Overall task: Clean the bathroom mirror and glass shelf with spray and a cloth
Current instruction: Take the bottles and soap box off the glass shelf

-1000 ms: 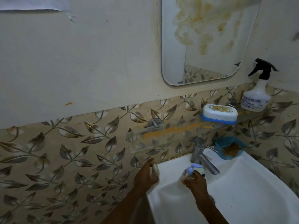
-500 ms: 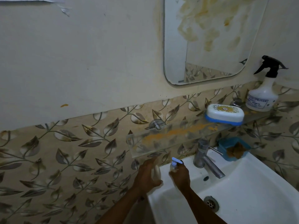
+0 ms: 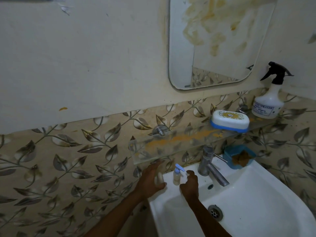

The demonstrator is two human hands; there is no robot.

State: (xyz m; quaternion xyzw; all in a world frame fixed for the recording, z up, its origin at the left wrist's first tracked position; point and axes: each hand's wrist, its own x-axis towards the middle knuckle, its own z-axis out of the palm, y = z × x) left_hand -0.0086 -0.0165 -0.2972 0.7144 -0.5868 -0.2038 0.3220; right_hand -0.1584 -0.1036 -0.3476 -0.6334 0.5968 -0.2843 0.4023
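left hand [image 3: 150, 179] grips a small pale object [image 3: 160, 179] (unclear what); right hand [image 3: 189, 184], fingers loosely curled and empty, hovers just beside the pump bottle [image 3: 177, 177] on the sink [image 3: 253, 194].

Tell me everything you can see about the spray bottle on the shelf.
The spray bottle has a translucent white plastic body narrowing to a neck, topped by a black trigger head whose lever slants down to the left. A label with dark print faces forward. It stands upright at the right end of the glass shelf, with nothing else touching it.
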